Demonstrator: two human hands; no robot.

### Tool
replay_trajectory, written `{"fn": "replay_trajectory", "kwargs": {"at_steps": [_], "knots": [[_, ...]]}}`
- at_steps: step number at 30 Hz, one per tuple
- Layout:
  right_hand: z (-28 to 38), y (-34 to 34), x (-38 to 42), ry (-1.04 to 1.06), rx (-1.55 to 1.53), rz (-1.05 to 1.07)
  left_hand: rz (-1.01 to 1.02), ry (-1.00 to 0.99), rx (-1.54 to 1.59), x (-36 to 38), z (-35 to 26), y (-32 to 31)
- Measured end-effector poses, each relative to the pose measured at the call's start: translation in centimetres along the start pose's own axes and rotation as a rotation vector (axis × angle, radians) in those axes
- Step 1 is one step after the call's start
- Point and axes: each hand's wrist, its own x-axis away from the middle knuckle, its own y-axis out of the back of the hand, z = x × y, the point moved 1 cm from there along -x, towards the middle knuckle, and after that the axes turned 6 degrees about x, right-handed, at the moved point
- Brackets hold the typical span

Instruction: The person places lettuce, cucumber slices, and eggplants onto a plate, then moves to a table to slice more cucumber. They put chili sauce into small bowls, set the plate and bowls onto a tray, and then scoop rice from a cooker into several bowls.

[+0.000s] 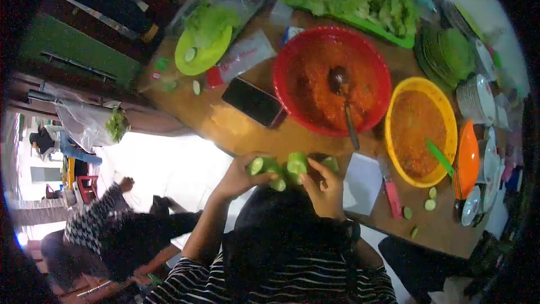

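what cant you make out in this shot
Head view, the only one:
- Left hand and right hand: fingers curl over cucumber pieces, hiding how many there are and any blade.
- Phone: screen dark, nothing readable.
- Spoon in the red bowl: its bowl is sunk in orange paste.
- Plates at the right: warped by the lens edge, uncountable.
- Packet: print too blurred to read.

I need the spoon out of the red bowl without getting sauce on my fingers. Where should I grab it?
Take the spoon by the bare end of its handle, where it lies over the rim of the red bowl on the side nearest the person. Come from that near edge: the spoon's bowl sits deep in the orange sauce, while the handle slants out and looks clean.
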Motion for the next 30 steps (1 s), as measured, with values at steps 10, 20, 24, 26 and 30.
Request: {"fn": "replay_trajectory", "kwargs": {"at_steps": [10,20,24,26,30], "knots": [[6.5,-7.9,-7.5,0.103,0.046,-0.029,-0.343,-0.335,0.097,-4.3,-6.3,15.0],[11.1,-21.9,-21.0,0.148,-0.057,-0.095,-0.342,-0.420,-0.253,-9.7,-7.5,28.9],[12.9,-24.2,-23.4,0.090,-0.172,-0.090,-0.420,-0.273,-0.402,-9.4,-8.5,28.6],[12.6,-24.6,-24.2,0.043,-0.212,-0.076,-0.476,-0.151,-0.463,-8.9,-10.2,27.9],[12.4,-25.1,-25.1,-0.009,-0.036,-0.099,-0.233,0.031,-0.119,-11.6,-8.4,30.3]]}}
